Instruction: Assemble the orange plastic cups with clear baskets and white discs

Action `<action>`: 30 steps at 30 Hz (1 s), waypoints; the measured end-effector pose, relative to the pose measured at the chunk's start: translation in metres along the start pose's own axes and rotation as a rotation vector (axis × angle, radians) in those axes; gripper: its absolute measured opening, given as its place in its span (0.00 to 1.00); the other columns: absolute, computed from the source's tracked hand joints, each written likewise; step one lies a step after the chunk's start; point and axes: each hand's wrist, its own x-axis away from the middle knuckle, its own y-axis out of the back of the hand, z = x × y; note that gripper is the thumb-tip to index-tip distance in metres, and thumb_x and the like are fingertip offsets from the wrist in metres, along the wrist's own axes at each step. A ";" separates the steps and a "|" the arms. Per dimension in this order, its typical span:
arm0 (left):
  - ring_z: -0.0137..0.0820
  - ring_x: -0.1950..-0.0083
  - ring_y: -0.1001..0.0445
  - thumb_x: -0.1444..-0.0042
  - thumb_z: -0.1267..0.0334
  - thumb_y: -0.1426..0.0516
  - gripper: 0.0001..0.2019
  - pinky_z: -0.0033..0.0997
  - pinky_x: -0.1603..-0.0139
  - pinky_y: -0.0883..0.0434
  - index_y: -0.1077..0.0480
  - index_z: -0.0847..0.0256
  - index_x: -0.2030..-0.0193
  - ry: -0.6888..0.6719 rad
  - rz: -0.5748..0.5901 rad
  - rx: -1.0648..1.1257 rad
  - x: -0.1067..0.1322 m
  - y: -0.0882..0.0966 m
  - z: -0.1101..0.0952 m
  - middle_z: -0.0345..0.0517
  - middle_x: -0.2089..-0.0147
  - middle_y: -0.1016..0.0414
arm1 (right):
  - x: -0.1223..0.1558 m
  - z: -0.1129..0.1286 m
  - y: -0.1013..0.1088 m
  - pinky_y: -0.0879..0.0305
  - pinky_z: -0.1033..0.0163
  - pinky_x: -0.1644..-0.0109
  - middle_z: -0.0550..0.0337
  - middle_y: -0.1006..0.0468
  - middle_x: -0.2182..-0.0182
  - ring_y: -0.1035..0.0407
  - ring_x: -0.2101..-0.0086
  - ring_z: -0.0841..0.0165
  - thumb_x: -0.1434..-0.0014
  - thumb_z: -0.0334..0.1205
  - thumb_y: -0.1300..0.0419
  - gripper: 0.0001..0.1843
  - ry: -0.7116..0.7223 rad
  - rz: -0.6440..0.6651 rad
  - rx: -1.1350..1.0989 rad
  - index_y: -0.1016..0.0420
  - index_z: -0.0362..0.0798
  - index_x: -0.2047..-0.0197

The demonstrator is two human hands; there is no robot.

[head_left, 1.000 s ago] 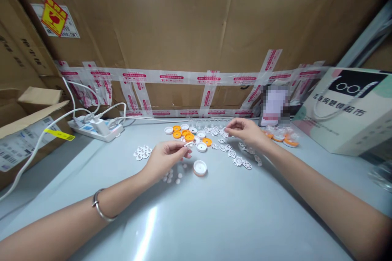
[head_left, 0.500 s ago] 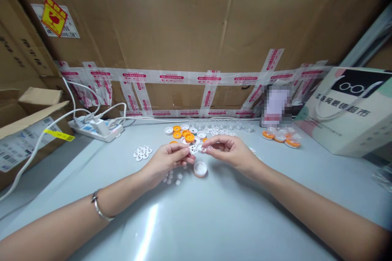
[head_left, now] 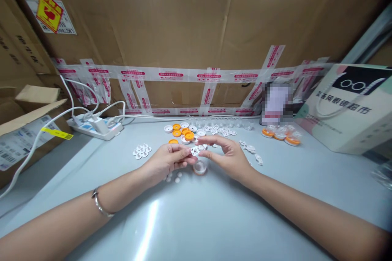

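Between its thumb and fingers my left hand point(head_left: 171, 157) pinches a small white perforated plastic piece point(head_left: 197, 150). My right hand point(head_left: 229, 154) is closed on the right end of the white perforated pieces, thumb below and fingertips above. Whether these are two joined parts or overlapping ones I cannot tell. Just below the hands, a round white cup with an orange underside point(head_left: 200, 167) stands on the table. Small white discs point(head_left: 177, 177) lie under and beside my left hand. Orange and white round caps point(head_left: 185, 133) sit behind the hands.
White knobbed pieces point(head_left: 142, 151) are grouped at left. More perforated pieces point(head_left: 219, 130), others point(head_left: 252, 151) and clear parts point(head_left: 232, 123) lie behind and right. Orange-based assemblies point(head_left: 280, 135) stand near a paper bag point(head_left: 352, 110). A power strip point(head_left: 98, 126) and cardboard box point(head_left: 33, 130) are left.
My hands have come together, bringing the white perforated pieces they held apart into contact. The right hand has shifted slightly left, uncovering white pieces beside it.
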 end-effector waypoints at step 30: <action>0.22 0.71 0.28 0.51 0.60 0.39 0.08 0.20 0.67 0.33 0.27 0.63 0.69 -0.140 0.029 -0.127 0.004 -0.006 0.001 0.41 0.72 0.24 | 0.007 0.002 -0.004 0.32 0.57 0.51 0.61 0.21 0.62 0.27 0.60 0.66 0.48 0.36 0.38 0.08 0.228 0.022 0.107 0.23 0.54 0.63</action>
